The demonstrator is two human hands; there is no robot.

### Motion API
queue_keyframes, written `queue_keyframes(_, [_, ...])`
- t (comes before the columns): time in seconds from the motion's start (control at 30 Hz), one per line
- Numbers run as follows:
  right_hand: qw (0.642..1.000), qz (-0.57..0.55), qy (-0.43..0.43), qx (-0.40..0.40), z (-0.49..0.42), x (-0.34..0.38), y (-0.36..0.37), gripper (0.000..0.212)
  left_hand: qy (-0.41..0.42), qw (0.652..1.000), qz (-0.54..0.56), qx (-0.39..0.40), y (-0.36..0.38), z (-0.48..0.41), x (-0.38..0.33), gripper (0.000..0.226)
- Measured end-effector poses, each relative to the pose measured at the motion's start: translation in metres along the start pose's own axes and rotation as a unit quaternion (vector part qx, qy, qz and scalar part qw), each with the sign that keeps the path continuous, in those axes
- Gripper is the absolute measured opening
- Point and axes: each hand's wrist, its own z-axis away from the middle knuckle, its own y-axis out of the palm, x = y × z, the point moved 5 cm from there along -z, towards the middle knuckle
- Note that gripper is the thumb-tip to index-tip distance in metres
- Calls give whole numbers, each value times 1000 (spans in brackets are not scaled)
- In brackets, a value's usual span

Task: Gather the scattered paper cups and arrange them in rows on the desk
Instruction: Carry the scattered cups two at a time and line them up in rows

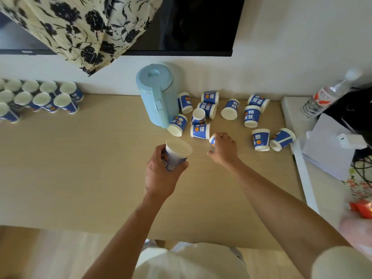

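Paper cups, blue and white: lying scattered toward the desk's back edge, right of centre, beside a pale blue kettle, and standing upright in rows at the back left corner.

Gathering step under way, by the look of it. Left hand gripping one cup upright, mouth up, above the middle of the desk. Right hand closing fingers over another cup just in front of the scattered group; only a sliver of that cup showing, so unable to tell whether lifted or resting on the surface.

Counting: about twelve loose cups on the desk, most tipped on their sides or upside down; one in the left hand, one under the right; around ten visible in the rows, more perhaps cut off at the left edge. One kettle. One plastic water bottle on the white unit off the desk's right edge.

Next move likely calling for securing the second cup, then carrying both across to the back left corner and setting them upright alongside the last row, without knocking its neighbours.
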Motion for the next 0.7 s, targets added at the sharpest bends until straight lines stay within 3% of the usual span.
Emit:
queue_keyframes(0.1, [999, 21, 5, -27, 6, -9, 12, 60, -5, 1000, 17, -6, -4, 1, 0, 51])
queue_keyframes(0.43, [997, 62, 28, -24, 12, -24, 13, 69, -18, 1000, 24, -7, 1, 11, 6, 53])
queue_keyframes(0.57, [987, -152, 43, 34, 11, -17, 8, 83, -23, 1000, 15, -11, 1, 14, 10, 58])
queue_keyframes(0.7, [911, -398, 96, 57, 19, -14, 1, 70, -25, 999, 11, -25, -3, 14, 13, 62])
